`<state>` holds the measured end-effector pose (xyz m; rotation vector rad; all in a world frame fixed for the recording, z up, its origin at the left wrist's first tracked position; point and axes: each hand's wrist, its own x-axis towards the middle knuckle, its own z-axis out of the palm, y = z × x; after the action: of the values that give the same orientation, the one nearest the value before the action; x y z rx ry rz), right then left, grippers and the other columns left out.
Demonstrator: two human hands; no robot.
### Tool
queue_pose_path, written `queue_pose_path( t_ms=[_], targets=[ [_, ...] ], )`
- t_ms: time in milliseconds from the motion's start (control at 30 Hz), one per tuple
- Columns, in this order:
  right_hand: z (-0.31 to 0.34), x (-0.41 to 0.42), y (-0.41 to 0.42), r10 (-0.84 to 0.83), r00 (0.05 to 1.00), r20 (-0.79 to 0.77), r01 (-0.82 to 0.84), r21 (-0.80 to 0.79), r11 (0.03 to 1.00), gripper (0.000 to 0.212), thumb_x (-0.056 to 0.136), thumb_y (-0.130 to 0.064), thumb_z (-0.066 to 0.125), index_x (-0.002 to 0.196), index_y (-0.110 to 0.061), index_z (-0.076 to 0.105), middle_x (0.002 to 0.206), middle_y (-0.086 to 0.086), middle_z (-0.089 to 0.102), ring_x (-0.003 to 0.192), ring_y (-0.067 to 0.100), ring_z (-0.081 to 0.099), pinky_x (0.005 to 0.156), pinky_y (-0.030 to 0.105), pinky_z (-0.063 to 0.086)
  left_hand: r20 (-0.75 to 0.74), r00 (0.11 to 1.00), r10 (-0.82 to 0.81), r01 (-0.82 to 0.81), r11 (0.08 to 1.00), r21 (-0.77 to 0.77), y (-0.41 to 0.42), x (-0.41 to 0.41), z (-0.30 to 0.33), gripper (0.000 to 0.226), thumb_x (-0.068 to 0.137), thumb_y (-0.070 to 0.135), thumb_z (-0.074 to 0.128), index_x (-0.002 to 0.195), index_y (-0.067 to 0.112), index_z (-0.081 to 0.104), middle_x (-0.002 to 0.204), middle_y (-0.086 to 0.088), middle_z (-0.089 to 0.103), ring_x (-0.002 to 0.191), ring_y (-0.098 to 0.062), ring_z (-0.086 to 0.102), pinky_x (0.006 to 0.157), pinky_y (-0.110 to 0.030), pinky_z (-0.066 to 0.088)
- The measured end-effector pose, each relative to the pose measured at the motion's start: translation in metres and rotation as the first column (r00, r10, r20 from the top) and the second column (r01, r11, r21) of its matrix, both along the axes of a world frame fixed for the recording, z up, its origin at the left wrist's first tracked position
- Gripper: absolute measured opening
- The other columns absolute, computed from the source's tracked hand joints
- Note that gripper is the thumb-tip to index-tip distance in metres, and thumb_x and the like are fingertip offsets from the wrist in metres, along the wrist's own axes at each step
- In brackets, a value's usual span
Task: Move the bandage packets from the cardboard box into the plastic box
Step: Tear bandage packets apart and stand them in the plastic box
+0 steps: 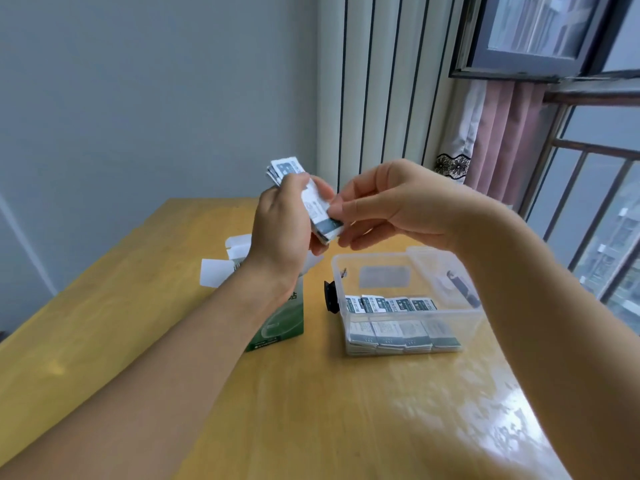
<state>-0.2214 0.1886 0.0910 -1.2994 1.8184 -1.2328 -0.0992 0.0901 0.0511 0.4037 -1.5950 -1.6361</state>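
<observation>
My left hand (282,226) grips a stack of white and dark-teal bandage packets (313,202), raised above the table. My right hand (384,206) pinches the lower end of the front packet of that stack between thumb and fingers. Below my left forearm lies the green and white cardboard box (277,327), its white flaps open at the far end. To its right stands the clear plastic box (372,261), with several rows of packets (398,332) along its near side.
The wooden table (311,410) stretches out in front of me. A small black object (329,296) sits just left of the plastic box. A grey wall is behind, with a curtain and a barred window on the right.
</observation>
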Motion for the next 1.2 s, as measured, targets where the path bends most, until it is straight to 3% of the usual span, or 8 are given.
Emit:
queue_pose_path(
  t_ms=[100, 200, 267, 367, 567, 733, 933, 1200],
  targets=[
    [0.008, -0.002, 0.009, -0.104, 0.948, -0.301, 0.092, -0.055, 0.994, 0.024, 0.081, -0.023, 0.079, 0.101, -0.013, 0.073, 0.094, 0.005, 0.077, 0.086, 0.020, 0.074, 0.072, 0.027, 0.061, 0.084, 0.981, -0.175, 0.166, 0.980, 0.109, 0.004, 0.003, 0.002, 0.037, 0.104, 0.025, 0.035, 0.080, 0.013, 0.060, 0.061, -0.001, 0.063, 0.059, -0.019, 0.061, 0.044, -0.024, 0.044],
    [0.013, -0.003, 0.012, -0.111, 0.946, -0.306, 0.048, -0.206, 0.977, 0.036, 0.088, -0.025, 0.071, 0.123, -0.023, 0.065, 0.117, -0.004, 0.069, 0.098, 0.015, 0.071, 0.080, 0.031, 0.061, 0.071, 0.931, -0.358, 0.335, 0.915, 0.224, 0.005, 0.007, 0.004, 0.036, 0.108, 0.028, 0.032, 0.090, 0.010, 0.058, 0.076, -0.009, 0.066, 0.075, -0.026, 0.072, 0.048, -0.031, 0.054],
    [0.013, -0.002, 0.011, -0.037, 0.944, -0.329, -0.028, -0.191, 0.981, 0.041, 0.094, -0.022, 0.064, 0.134, -0.023, 0.058, 0.127, -0.007, 0.064, 0.105, 0.013, 0.069, 0.088, 0.035, 0.060, 0.057, 0.891, -0.450, 0.422, 0.869, 0.259, 0.008, 0.010, 0.004, 0.037, 0.109, 0.029, 0.030, 0.094, 0.009, 0.057, 0.079, -0.011, 0.067, 0.084, -0.030, 0.075, 0.050, -0.031, 0.058],
    [0.009, 0.000, 0.007, 0.059, 0.915, -0.399, -0.115, -0.118, 0.986, 0.041, 0.099, -0.012, 0.058, 0.139, -0.020, 0.055, 0.133, -0.010, 0.062, 0.110, 0.013, 0.068, 0.095, 0.038, 0.057, 0.041, 0.860, -0.508, 0.473, 0.826, 0.305, 0.011, 0.010, 0.004, 0.038, 0.109, 0.031, 0.034, 0.103, 0.007, 0.063, 0.075, -0.009, 0.066, 0.081, -0.028, 0.075, 0.046, -0.025, 0.057],
    [0.013, 0.000, 0.012, 0.087, 0.846, -0.526, -0.139, -0.060, 0.989, 0.033, 0.099, -0.006, 0.056, 0.131, -0.015, 0.064, 0.104, -0.016, 0.070, 0.091, -0.003, 0.070, 0.083, 0.021, 0.057, 0.103, 0.833, -0.544, 0.489, 0.810, 0.323, 0.005, 0.010, 0.002, 0.023, 0.104, 0.019, 0.049, 0.118, 0.004, 0.059, 0.077, -0.009, 0.068, 0.079, -0.025, 0.075, 0.045, -0.022, 0.056],
    [0.013, -0.007, 0.012, -0.013, 0.782, -0.623, -0.079, -0.120, 0.990, 0.037, 0.093, -0.003, 0.065, 0.124, -0.023, 0.069, 0.116, -0.012, 0.070, 0.100, 0.004, 0.069, 0.091, 0.028, 0.058, 0.250, 0.828, -0.502, 0.471, 0.864, 0.177, 0.006, 0.008, -0.002, 0.010, 0.101, 0.016, 0.057, 0.107, 0.010, 0.062, 0.076, -0.005, 0.068, 0.069, -0.019, 0.069, 0.043, -0.020, 0.045],
    [0.013, -0.007, 0.013, 0.013, 0.810, -0.586, -0.074, -0.080, 0.994, 0.035, 0.093, 0.001, 0.062, 0.114, -0.024, 0.074, 0.105, 0.001, 0.071, 0.084, 0.016, 0.073, 0.074, 0.032, 0.062, 0.380, 0.846, -0.375, 0.416, 0.909, -0.028, 0.009, 0.001, -0.013, 0.012, 0.100, 0.023, 0.061, 0.101, 0.011, 0.061, 0.069, -0.001, 0.063, 0.061, -0.015, 0.060, 0.043, -0.020, 0.039],
    [0.011, -0.005, 0.013, 0.081, 0.838, -0.539, -0.078, 0.029, 0.997, 0.025, 0.097, -0.001, 0.058, 0.104, -0.019, 0.074, 0.105, -0.004, 0.071, 0.084, 0.011, 0.074, 0.067, 0.030, 0.063, 0.434, 0.838, -0.330, 0.413, 0.904, -0.110, 0.010, -0.001, -0.017, 0.011, 0.094, 0.018, 0.069, 0.091, 0.009, 0.065, 0.067, -0.002, 0.064, 0.062, -0.014, 0.062, 0.044, -0.020, 0.042]
  ],
)
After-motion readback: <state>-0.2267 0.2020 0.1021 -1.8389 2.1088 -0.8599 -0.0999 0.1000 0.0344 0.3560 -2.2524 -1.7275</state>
